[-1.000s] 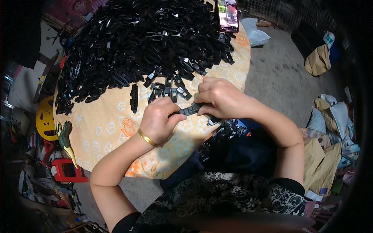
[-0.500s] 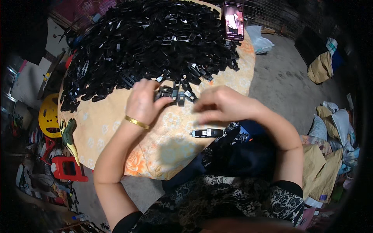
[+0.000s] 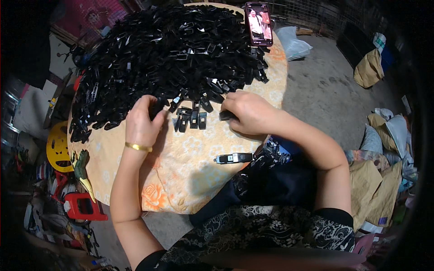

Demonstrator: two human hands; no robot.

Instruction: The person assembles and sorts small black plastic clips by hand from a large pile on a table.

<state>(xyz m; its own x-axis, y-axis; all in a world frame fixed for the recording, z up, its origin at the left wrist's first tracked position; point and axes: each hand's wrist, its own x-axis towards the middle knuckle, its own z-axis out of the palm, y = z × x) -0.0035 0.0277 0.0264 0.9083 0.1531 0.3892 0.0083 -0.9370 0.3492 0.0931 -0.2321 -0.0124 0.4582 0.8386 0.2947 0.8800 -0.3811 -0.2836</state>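
My left hand (image 3: 141, 123) is at the near edge of a big heap of small black plastic clip-like pieces (image 3: 167, 58). Its thumb and fingers close round one black piece (image 3: 159, 106). To the right, my right hand (image 3: 250, 113) rests low over the tablecloth, its bent fingers on another dark piece (image 3: 225, 115), partly hidden. Between the hands several loose black pieces (image 3: 194, 119) lie side by side, apart from the heap. Closer to me, a longer black-and-silver piece (image 3: 234, 158) lies near the table edge.
A peach flowered cloth covers the round table (image 3: 194, 180). A lit phone (image 3: 259, 25) stands at the far right edge. Shiny black pieces (image 3: 275, 151) rest by my lap. A green-and-yellow tool (image 3: 83, 167) lies at the left edge; a red stool (image 3: 83, 207) stands below. Bags (image 3: 368, 180) stand at right.
My left hand has moved left, off the loose pieces, which show more openly now. My right hand, blurred before, is now still and low with a dark piece at its fingertips. The view shifted slightly.
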